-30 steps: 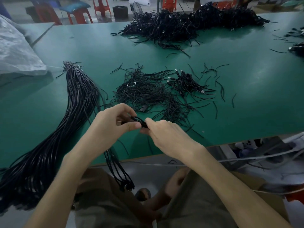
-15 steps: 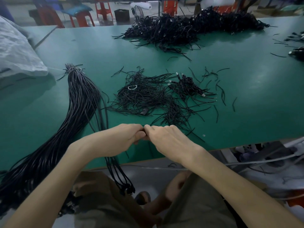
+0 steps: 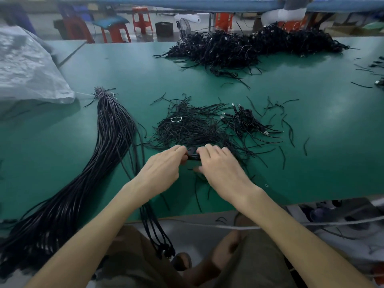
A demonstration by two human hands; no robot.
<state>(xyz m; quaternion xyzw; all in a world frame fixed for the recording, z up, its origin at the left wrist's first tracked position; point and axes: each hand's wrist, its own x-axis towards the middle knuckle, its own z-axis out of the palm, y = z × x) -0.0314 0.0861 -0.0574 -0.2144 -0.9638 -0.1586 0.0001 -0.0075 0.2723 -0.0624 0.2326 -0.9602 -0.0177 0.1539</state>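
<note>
Together above the table (image 3: 311, 167), your left hand (image 3: 164, 170) and right hand (image 3: 221, 170) pinch a small black coil (image 3: 192, 156) between curled fingers, seemingly to bind it, with loose ties (image 3: 193, 129) heaped just beyond your fingertips for easy reach.

A wide green tabletop (image 3: 324, 167) fills most of the view under dim, even light that leaves soft sheen patches on it. A crumpled grey plastic sheet (image 3: 27, 65) lies at its left end. Beyond the far edge, red plastic stools (image 3: 142, 18), a small black box (image 3: 164, 28) and a round fan (image 3: 183, 28) stand on a pale grey floor (image 3: 164, 14). A long blue bench (image 3: 207, 3) crosses the back.
</note>
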